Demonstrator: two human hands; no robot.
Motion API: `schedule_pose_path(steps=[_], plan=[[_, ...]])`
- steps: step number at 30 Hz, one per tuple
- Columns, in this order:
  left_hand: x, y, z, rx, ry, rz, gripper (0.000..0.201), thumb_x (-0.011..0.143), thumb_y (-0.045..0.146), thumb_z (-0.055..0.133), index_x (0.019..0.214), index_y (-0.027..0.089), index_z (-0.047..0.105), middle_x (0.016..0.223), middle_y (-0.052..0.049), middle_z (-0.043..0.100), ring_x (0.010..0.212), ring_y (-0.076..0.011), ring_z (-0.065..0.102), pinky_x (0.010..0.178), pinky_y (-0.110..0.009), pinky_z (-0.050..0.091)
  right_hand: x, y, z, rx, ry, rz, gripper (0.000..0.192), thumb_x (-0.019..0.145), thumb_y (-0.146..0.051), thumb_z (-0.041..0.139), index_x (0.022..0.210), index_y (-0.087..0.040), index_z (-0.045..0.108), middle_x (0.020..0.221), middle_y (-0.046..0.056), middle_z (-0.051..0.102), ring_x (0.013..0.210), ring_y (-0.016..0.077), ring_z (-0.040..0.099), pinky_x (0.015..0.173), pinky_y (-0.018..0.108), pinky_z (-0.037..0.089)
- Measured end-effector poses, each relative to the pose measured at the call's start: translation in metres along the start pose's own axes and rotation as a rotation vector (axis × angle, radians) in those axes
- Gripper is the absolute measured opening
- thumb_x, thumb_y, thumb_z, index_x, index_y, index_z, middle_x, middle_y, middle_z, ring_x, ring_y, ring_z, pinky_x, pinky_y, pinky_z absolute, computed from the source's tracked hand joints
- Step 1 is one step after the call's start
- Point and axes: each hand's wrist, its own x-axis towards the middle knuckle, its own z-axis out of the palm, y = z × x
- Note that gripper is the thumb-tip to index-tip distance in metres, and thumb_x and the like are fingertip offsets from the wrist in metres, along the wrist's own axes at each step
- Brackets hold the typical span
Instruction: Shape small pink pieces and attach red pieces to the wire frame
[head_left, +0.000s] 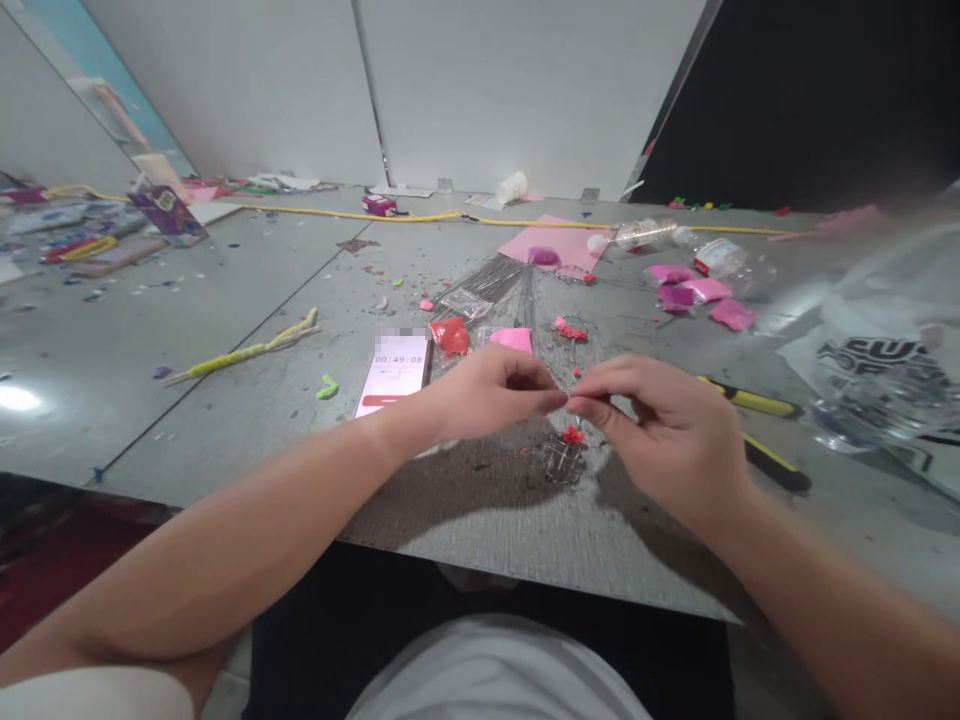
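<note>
My left hand (491,392) and my right hand (660,425) meet fingertip to fingertip just above the grey tabletop (300,330). Both pinch a thin silver wire with a small red bead (574,435) hanging below the fingers. Under them lies a small coiled wire piece (562,462). A bundle of thin wires (502,285) fans out on the table beyond my hands, beside a red packet (451,335) and a pink paper scrap (511,340).
A phone (394,375) showing a timer lies left of my hands. Yellow-handled pliers (757,430) lie to the right, with a clear plastic bag (877,350) beyond. Pink papers (555,245), a yellow pipe cleaner (247,350) and a plastic bottle (645,234) are scattered around.
</note>
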Motion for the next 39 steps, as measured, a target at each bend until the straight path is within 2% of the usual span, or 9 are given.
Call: schedule_pose_path(steps=[3,9,12,19,25,28,35,39], plan=[[-0.008,0.007,0.004,-0.203,-0.112,-0.084,0.023,0.09,0.038,0.069,0.082,0.017,0.067,0.063,0.004,0.055,0.058,-0.0082,0.048,0.053,-0.023,0.036,-0.002,-0.001,0.001,-0.001,-0.009,-0.147,0.008,0.091,-0.016,0.076,0.094,-0.024,0.073,0.091,0.002,0.07,0.08,0.0137,0.065,0.071,0.03,0.053],[-0.011,0.012,0.003,-0.396,-0.144,-0.075,0.018,0.089,0.028,0.071,0.077,0.015,0.067,0.061,0.004,0.055,0.056,-0.0061,0.048,0.054,-0.021,0.038,-0.002,-0.002,-0.003,0.022,-0.042,-0.194,0.016,0.09,-0.013,0.077,0.101,-0.023,0.072,0.095,0.002,0.068,0.078,0.012,0.063,0.067,0.027,0.052],[-0.01,0.012,0.003,-0.482,-0.148,-0.067,0.022,0.089,0.028,0.072,0.073,0.014,0.066,0.06,0.004,0.055,0.056,-0.0056,0.05,0.053,-0.02,0.039,0.0,-0.003,-0.005,0.083,-0.059,-0.156,0.022,0.089,-0.009,0.075,0.104,-0.025,0.073,0.098,0.002,0.068,0.079,0.0115,0.064,0.067,0.027,0.053],[-0.01,0.012,0.005,-0.486,-0.136,-0.056,0.017,0.086,0.026,0.073,0.075,0.015,0.068,0.062,0.003,0.056,0.057,-0.0064,0.052,0.052,-0.02,0.041,-0.001,-0.003,-0.006,0.259,-0.107,-0.04,0.03,0.09,-0.003,0.069,0.103,-0.029,0.075,0.098,0.0,0.068,0.084,0.013,0.066,0.069,0.028,0.054],[-0.013,0.015,0.004,-0.37,-0.134,-0.084,0.013,0.086,0.026,0.069,0.078,0.016,0.069,0.061,0.004,0.056,0.057,-0.0074,0.05,0.054,-0.022,0.04,0.0,0.0,-0.009,0.286,-0.14,-0.036,0.029,0.087,-0.003,0.072,0.1,-0.029,0.076,0.097,0.0,0.069,0.081,0.0138,0.067,0.065,0.029,0.054],[-0.014,0.016,0.003,-0.297,-0.116,-0.111,0.017,0.086,0.031,0.069,0.077,0.017,0.068,0.062,0.003,0.056,0.057,-0.0083,0.05,0.054,-0.023,0.04,0.001,0.001,-0.011,0.203,-0.153,-0.081,0.027,0.085,-0.003,0.073,0.098,-0.027,0.074,0.096,0.001,0.07,0.079,0.0128,0.067,0.066,0.028,0.054],[-0.013,0.014,0.005,-0.297,-0.099,-0.136,0.021,0.084,0.036,0.071,0.076,0.017,0.068,0.063,0.003,0.056,0.059,-0.009,0.05,0.055,-0.023,0.04,0.006,-0.001,-0.014,0.0,-0.149,-0.318,0.028,0.083,0.0,0.071,0.1,-0.022,0.072,0.096,0.005,0.072,0.084,0.0166,0.068,0.072,0.032,0.056],[-0.014,0.015,0.005,-0.353,-0.121,-0.141,0.026,0.083,0.04,0.073,0.075,0.016,0.067,0.062,0.002,0.055,0.058,-0.0088,0.049,0.056,-0.024,0.04,0.006,-0.002,-0.015,0.011,-0.15,-0.319,0.032,0.082,-0.001,0.072,0.103,-0.024,0.072,0.095,0.005,0.072,0.085,0.0192,0.07,0.072,0.034,0.058]])
